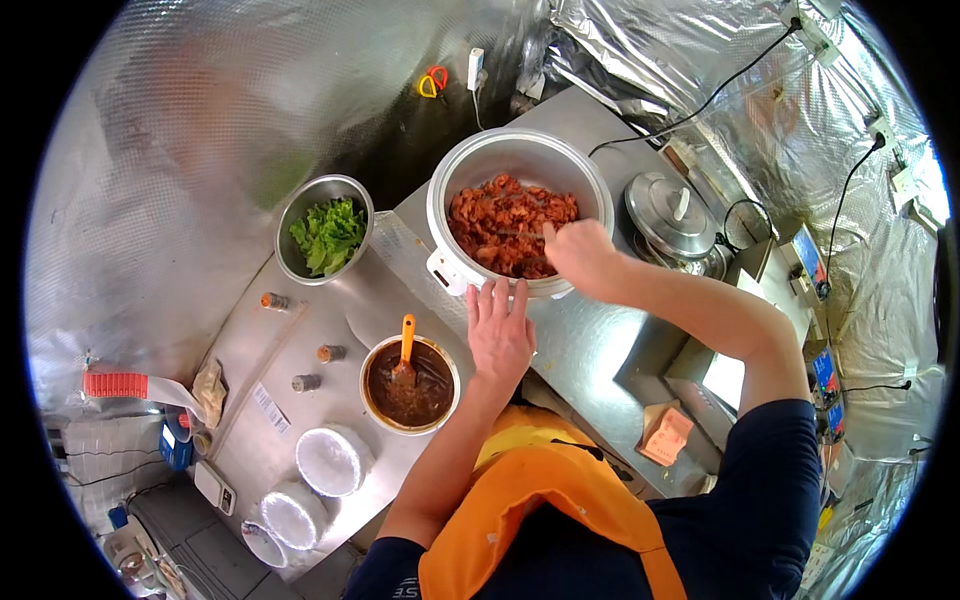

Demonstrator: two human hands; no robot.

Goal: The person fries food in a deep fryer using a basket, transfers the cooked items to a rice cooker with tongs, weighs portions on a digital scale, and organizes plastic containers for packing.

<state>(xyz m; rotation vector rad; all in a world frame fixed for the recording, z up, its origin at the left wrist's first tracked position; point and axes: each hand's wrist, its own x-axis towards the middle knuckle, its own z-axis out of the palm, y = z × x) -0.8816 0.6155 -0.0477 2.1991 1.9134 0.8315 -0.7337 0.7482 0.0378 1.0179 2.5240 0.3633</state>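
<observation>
A large white electric cooker pot (pixel 447 247) stands in front of me, its pale inner wall partly filled with reddish, sauce-coated food pieces (pixel 487 214). Over its right side my right hand (pixel 585 259) is closed around a utensil (pixel 519 234); a thin greyish length of it lies across the food and the rest is hidden. My left hand (pixel 501 326) holds nothing; its extended fingertips touch the pot's near rim. Left of that wrist is a white tub (pixel 367 403) of dark brown sauce (pixel 427 382). An orange-handled brush or spatula (pixel 407 341) stands in the sauce.
A steel bowl (pixel 283 251) of green lettuce (pixel 328 236) sits left of the cooker. Several spice jars (pixel 330 353) and white round containers (pixel 334 459) occupy the left counter. To the right are a metal lid (pixel 670 214), a power cord (pixel 690 112) and a pink printed pad (pixel 667 437).
</observation>
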